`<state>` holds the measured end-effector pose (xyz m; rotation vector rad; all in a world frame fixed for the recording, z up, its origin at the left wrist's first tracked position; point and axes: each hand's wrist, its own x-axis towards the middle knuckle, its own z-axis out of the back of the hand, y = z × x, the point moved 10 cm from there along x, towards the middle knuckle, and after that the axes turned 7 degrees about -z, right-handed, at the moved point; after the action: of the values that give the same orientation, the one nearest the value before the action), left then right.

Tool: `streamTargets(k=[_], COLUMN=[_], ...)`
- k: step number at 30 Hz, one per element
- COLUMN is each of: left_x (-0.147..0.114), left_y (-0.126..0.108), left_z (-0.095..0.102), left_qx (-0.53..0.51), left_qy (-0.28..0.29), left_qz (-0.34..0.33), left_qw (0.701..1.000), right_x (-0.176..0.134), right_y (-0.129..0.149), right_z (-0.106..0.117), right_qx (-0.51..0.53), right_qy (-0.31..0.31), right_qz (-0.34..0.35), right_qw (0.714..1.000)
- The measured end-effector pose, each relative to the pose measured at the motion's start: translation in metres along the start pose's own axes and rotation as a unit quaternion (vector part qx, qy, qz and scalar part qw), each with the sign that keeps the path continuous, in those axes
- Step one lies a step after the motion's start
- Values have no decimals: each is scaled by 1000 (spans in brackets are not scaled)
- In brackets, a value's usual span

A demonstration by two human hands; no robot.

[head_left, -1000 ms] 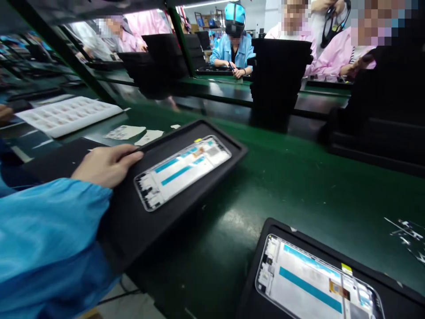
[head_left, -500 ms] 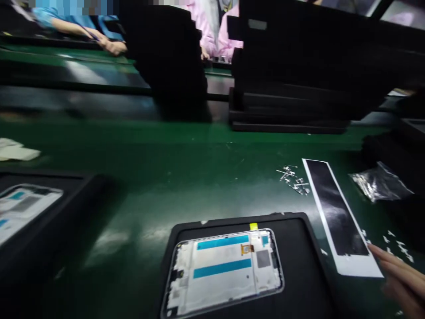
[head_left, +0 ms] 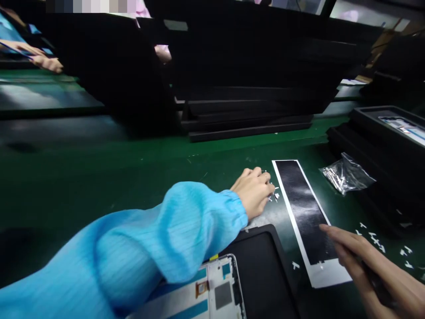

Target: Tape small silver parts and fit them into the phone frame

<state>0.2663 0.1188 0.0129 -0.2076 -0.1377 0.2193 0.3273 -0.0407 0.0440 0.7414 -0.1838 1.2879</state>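
Two hands out: your left hand [head_left: 254,190] mid-frame over small parts [head_left: 276,195], can't tell its grip | your right hand [head_left: 381,262], lower right, nearer, curled round a dark tool [head_left: 378,285] | black strip [head_left: 300,204] right of centre, slanting lengthwise down-right

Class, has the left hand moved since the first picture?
Yes, rightward: the left hand was well left of the small parts beside the black strip; now it is at them.

Dim light, pale glare on the black strip [head_left: 300,208], left side blurred
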Motion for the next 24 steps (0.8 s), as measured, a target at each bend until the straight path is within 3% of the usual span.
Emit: streamTargets(k=[3,6,11,15,20,24], left_x=[19,19,12,10,8,5], left_y=[1,4,4,9,-5,-30], left_z=[-18,-25,-16,-7,-10,-11], left_qx=[-3,-14,-77,-171,-321,-472], left_qy=[29,47,37,12,2,-7], left_qz=[-23,-33,-26,10,43,64], left_qw=[999,998,996,985,946,879], right_x=[6,10,13,13,17,19], right_y=[-1,0,0,2,0,-3], right_z=[-1,-7,-11,-22,-31,-31], right_qx=[2,12,21,51,56,127], right_qy=[-12,3,-10,35,65,104], right_qz=[-8,-1,8,44,19,-45], right_qw=[1000,1000,1000,997,996,985])
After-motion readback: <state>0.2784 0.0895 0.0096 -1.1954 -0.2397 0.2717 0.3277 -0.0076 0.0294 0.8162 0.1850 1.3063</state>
